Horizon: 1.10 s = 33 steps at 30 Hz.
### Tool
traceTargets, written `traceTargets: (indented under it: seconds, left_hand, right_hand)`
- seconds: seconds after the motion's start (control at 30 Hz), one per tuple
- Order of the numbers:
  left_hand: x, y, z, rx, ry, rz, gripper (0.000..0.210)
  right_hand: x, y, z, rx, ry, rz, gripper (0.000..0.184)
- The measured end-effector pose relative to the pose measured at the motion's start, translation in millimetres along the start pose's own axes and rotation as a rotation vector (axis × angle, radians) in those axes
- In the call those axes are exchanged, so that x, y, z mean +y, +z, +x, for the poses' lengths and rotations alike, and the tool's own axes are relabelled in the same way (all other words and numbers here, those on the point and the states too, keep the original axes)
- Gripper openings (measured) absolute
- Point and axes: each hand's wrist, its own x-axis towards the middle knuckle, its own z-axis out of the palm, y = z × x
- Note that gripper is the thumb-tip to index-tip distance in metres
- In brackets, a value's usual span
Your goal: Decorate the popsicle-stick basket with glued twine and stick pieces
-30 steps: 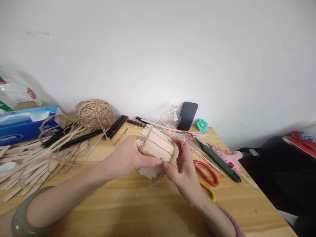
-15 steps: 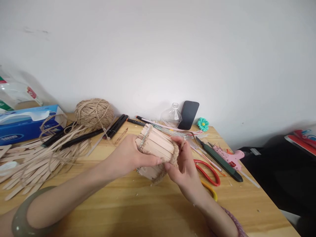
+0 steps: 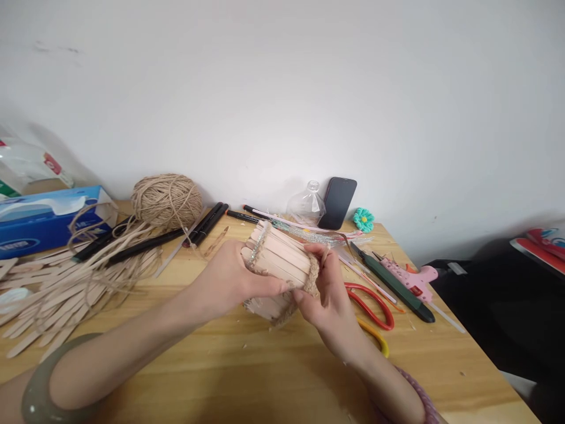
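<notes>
Between both hands is a small popsicle-stick holder [image 3: 282, 257], tilted on its side above the table. A glittery strand runs round its left end and a braided twine band [image 3: 313, 275] round its right end. My left hand [image 3: 238, 274] is closed on the left part, its thumb laid along the sticks. With thumb and fingers, my right hand [image 3: 324, 288] grips the right end at the twine band. Some fingertips of both hands are hidden behind the holder. Scissors with red and yellow handles [image 3: 373, 305] lie just right of my right hand.
A twine ball [image 3: 168, 199], a blue tissue pack [image 3: 48, 221], markers [image 3: 207, 225] and loose popsicle sticks [image 3: 57, 315] lie left. A phone [image 3: 338, 203] and cut bottle top [image 3: 308, 205] stand at the wall. A green utility knife [image 3: 392, 282] and pink glue gun [image 3: 412, 278] lie right.
The hands and the popsicle-stick holder keep almost the same pose. The whole view has shifted very slightly.
</notes>
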Motion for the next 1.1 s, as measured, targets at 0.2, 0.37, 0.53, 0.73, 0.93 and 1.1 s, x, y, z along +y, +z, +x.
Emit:
traceTargets:
  seconds: [0.2, 0.37, 0.53, 0.73, 0.93, 1.1]
  left_hand:
    - [4.4, -5.4, -1.1, -0.191, -0.004, -0.038, 0.012]
    - [8.5, -4.4, -2.5, -0.176, -0.013, 0.020, 0.008]
    - [10.9, 0.3, -3.9, -0.139, -0.019, 0.047, 0.014]
    - [10.0, 4.5, -6.8, -0.088, -0.031, 0.041, 0.007]
    - [8.2, 6.9, -8.1, -0.081, -0.030, 0.009, 0.011]
    - [3.9, 8.4, -9.4, -0.053, -0.011, -0.016, 0.020]
  right_hand:
    - [-0.5, -3.8, 1.8, -0.037, 0.044, 0.083, 0.045]
    - [-3.2, -2.1, 2.4, -0.019, 0.052, 0.094, 0.043]
    - [-6.4, 0.2, 1.7, 0.001, 0.053, 0.068, 0.042]
    - [-6.4, 0.9, 1.0, 0.020, 0.012, 0.035, 0.041]
    - [-4.8, -0.4, 0.7, 0.025, -0.047, 0.004, 0.041]
    - [-4.6, -0.9, 0.2, 0.027, -0.061, -0.027, 0.041]
